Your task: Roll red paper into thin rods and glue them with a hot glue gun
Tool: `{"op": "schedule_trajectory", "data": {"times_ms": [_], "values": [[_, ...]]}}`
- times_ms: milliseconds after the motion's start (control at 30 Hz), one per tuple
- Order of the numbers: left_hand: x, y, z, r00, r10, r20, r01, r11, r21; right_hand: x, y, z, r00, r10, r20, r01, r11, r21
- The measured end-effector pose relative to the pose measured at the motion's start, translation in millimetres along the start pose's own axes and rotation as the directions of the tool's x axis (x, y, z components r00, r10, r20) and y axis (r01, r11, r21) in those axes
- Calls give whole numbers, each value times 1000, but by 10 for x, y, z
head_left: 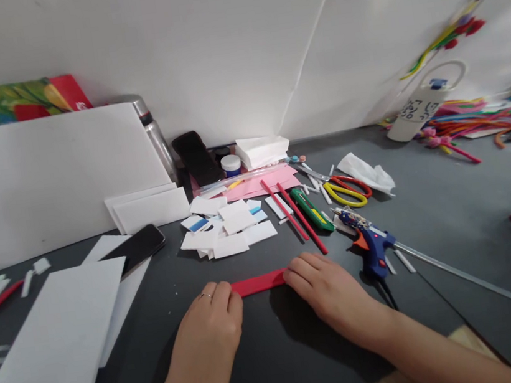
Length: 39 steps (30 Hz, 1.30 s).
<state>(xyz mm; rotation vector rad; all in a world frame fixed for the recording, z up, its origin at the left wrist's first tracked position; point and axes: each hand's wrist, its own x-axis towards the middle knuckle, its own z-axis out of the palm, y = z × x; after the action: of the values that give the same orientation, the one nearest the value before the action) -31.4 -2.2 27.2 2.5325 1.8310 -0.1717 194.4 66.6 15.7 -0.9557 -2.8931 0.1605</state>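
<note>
A flat red strip [259, 283] lies crosswise on the dark table, with one end under each hand. My left hand [218, 314] is closed on its left end, a ring on one finger. At the right end my right hand [312, 281] has its fingers pressed together on the strip. Just beyond are two thin red sticks [304, 219], a green cutter [312, 210] and a pile of white card pieces [236, 225]. A blue glue gun [376, 251] with a long clear stick rests right of my right hand.
White boards [63, 342] and a black phone [143, 247] lie at the left. Scissors [347, 192], crumpled tissue [366, 172] and a white bottle [417, 110] stand or lie further back right. Colourful pipe cleaners [472, 119] spread at the far right.
</note>
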Motion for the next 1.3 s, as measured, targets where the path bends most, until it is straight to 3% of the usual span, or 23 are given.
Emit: {"op": "schedule_trajectory", "data": {"times_ms": [267,433,633,800,967,1167,1300], "values": [[51,-10,-69,992,-80,96,91,989,-115,14,55,-12,1000,7,17,-9,995,98],[74,-83,-40,992,-118,45,125,969,-214,68,144,-43,999,39,-13,-34,960,280],[45,-182,8,990,-140,19,138,930,-340,135,226,-73,993,110,46,-119,889,441],[38,-125,25,999,-46,-14,44,992,-115,152,232,-71,987,142,71,-159,865,477],[22,28,61,995,42,-94,-30,993,118,212,244,-83,969,212,125,-246,838,487],[-14,200,209,985,67,-161,-34,979,199,253,210,-115,958,238,160,-285,844,454],[-24,306,274,982,77,-174,-35,971,234,217,139,-126,965,240,103,-261,884,388]]}}
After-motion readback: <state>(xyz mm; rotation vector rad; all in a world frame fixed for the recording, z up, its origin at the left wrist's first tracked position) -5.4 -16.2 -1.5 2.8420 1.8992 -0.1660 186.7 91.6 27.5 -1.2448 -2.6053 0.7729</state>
